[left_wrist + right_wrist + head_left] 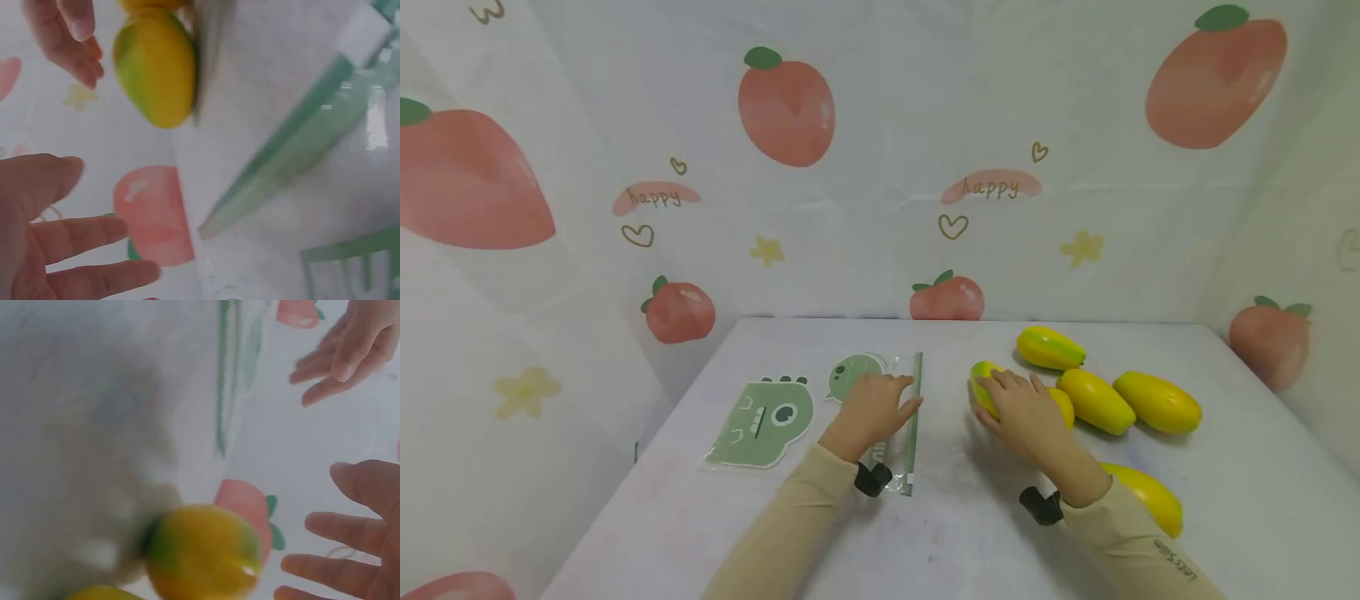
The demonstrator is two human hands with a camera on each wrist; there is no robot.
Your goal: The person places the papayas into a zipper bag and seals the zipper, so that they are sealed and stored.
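Note:
My left hand (874, 412) hovers over a clear plastic zip bag (912, 458) with a green sealing strip and green print. Its fingers are extended and hold nothing, and in the left wrist view they stand apart from the bag's strip (281, 150). My right hand (1028, 421) is above a yellow-green papaya (982, 392), partly covering it and another papaya (1064, 406) behind the hand. In the right wrist view its fingers are spread, with a gap between them and the nearest papaya (203, 553).
More papayas lie on the right: one at the back (1049, 348), two beside each other (1096, 402) (1157, 402), and one partly behind the right forearm (1150, 496). A green monster-shaped bag (801, 421) lies at the left of the white table (955, 542). A printed cloth (880, 242) stands behind.

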